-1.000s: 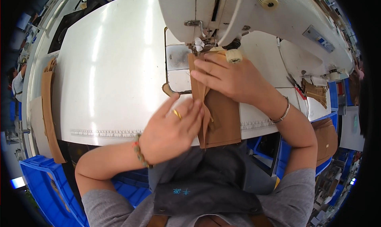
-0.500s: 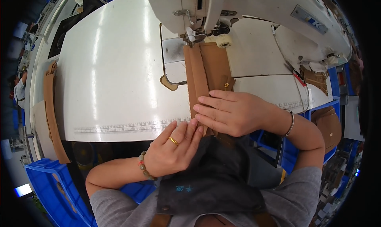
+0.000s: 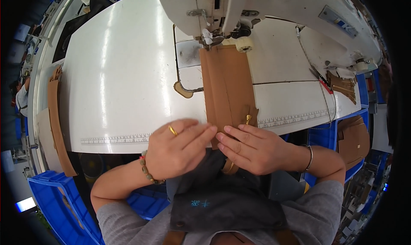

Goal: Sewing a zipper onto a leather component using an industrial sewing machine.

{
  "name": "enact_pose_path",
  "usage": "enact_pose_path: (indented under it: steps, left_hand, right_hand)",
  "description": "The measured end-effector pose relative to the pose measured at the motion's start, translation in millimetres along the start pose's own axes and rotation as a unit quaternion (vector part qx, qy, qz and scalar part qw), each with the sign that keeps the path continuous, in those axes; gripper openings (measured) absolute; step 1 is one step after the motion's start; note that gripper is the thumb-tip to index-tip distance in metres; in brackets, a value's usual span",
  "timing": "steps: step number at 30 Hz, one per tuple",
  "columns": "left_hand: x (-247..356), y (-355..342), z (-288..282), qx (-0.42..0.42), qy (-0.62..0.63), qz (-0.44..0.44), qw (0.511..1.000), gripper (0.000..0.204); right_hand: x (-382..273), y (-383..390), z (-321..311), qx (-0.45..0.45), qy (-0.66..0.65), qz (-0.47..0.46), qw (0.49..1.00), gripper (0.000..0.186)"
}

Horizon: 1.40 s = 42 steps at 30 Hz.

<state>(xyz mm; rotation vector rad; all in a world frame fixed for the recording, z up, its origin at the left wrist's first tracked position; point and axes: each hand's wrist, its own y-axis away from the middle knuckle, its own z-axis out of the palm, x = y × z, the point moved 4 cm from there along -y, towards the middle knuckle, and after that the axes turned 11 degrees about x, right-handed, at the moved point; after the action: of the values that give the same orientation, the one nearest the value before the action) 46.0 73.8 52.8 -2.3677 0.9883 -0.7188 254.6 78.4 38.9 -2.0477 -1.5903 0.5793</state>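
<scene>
A long brown leather piece with a folded strip along its left side lies on the white sewing table. Its far end is under the presser foot of the sewing machine. A brass zipper pull shows near its right edge. My left hand, slightly blurred, has its fingertips pressed together at the near left edge of the leather; its thumb is hidden. Opposite it, my right hand rests outstretched, slightly spread fingers on the near end, beside the zipper pull. Part of the piece hangs past the table edge, below my hands.
The machine head reaches over the far side of the table. Red-handled snips and brown scraps lie at the right. Long brown strips stand along the left edge. Blue bins are below on both sides.
Both hands have drawn back toward me, and the right also moved slightly right. The raised strip now lies flatter, leaving more of the leather and the zipper pull uncovered.
</scene>
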Motion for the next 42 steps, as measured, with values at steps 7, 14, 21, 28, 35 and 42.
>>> enact_pose_path:
  steps: [7,14,21,28,35,42]
  left_hand:
    - [-70,-63,31,-0.019,-0.147,-0.025,0.989,0.060]
    - [-65,-51,29,-0.063,-0.145,-0.029,0.987,0.078]
    - [-65,-52,27,-0.074,-0.132,-0.028,0.988,0.084]
    - [-66,-50,26,-0.080,-0.099,-0.078,0.989,0.075]
    - [-67,-52,23,-0.078,-0.076,-0.122,0.987,0.093]
    - [-67,-52,27,-0.119,-0.115,-0.098,0.981,0.104]
  right_hand:
    - [-1,-2,2,-0.001,-0.003,-0.005,1.000,0.030]
    - [38,-35,-33,-0.051,-0.021,-0.002,0.998,0.029]
    - [86,-68,-27,0.139,0.098,-0.071,0.983,0.030]
    - [100,-49,18,0.103,0.028,0.002,0.994,0.032]
    - [101,-47,24,0.106,0.043,0.025,0.993,0.030]
    - [104,-48,25,0.084,0.045,0.057,0.994,0.033]
